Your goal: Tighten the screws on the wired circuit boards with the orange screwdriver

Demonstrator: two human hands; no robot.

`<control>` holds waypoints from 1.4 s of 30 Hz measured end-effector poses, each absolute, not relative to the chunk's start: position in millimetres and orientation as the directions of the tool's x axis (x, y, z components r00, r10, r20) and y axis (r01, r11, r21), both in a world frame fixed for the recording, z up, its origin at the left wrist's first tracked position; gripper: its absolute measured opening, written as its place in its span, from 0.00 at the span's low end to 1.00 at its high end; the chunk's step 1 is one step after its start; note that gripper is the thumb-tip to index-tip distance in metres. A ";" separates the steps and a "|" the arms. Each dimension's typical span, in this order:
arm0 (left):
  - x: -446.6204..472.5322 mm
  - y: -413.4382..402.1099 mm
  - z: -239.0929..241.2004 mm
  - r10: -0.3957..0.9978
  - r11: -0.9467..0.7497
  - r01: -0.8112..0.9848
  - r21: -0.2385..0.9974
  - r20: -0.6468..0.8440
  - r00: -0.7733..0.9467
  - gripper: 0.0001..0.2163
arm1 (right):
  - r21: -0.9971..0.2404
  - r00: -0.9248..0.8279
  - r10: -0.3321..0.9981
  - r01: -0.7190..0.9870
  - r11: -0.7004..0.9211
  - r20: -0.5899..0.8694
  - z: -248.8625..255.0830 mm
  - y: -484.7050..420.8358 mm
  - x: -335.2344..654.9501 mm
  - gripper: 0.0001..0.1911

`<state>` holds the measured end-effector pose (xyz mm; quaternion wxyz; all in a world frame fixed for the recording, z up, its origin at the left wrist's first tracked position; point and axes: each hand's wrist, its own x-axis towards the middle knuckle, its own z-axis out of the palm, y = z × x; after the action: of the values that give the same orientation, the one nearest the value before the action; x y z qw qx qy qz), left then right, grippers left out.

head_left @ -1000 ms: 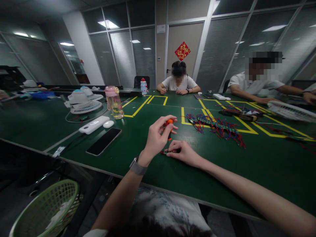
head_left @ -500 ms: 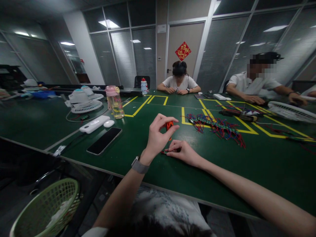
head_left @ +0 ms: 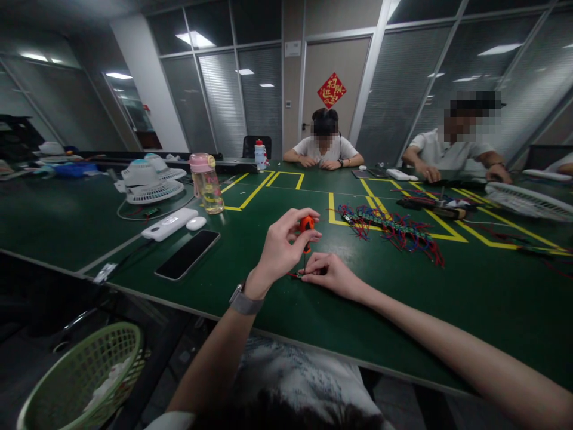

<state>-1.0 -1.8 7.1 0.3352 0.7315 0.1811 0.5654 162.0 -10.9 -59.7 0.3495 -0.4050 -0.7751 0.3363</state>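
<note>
My left hand (head_left: 286, 242) grips the orange and black handle of a screwdriver (head_left: 307, 224) between thumb and fingers. The screwdriver stands upright, and its thin shaft points down at a small circuit board (head_left: 296, 275) on the green table (head_left: 358, 340). Beside the shaft, my right hand (head_left: 329, 275) pinches the board's right end with thumb and forefinger. Red shows at the board's left end, perhaps wire. My right fingertips cover most of the board, so the tip's exact contact is hidden.
Circuit boards with red and blue wires (head_left: 389, 226) lie in a row to the right. A phone (head_left: 188, 254), a white power strip (head_left: 170, 224), a pink-lided bottle (head_left: 208, 185) and white fans (head_left: 152, 179) stand left. Two people sit across; a green basket (head_left: 85, 376) is below.
My left fingers have shifted on the screwdriver handle, showing more of it, and the left wrist has moved slightly left. My right hand stays nearly still. The person at right has drawn their arms in.
</note>
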 end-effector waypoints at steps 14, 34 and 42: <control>4.4 -6.5 6.8 0.589 -0.737 -0.114 0.666 0.716 0.374 0.11 | -0.793 -0.428 0.852 0.384 0.472 0.300 -64.5 -10.1 162.1 0.07; 11.2 14.0 20.2 0.584 -0.811 0.170 0.559 0.767 0.266 0.06 | -0.682 -0.405 0.837 0.494 0.539 0.368 -65.2 -2.2 162.3 0.06; 10.7 3.6 12.9 0.651 -0.702 -0.124 0.702 0.702 0.291 0.08 | -0.686 -0.414 0.831 0.480 0.546 0.371 -64.2 1.2 161.5 0.05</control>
<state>10.7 3.6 12.9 0.3412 0.7272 0.1811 0.5674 161.5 1.2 -64.2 0.3559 -0.4079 -0.8039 0.2463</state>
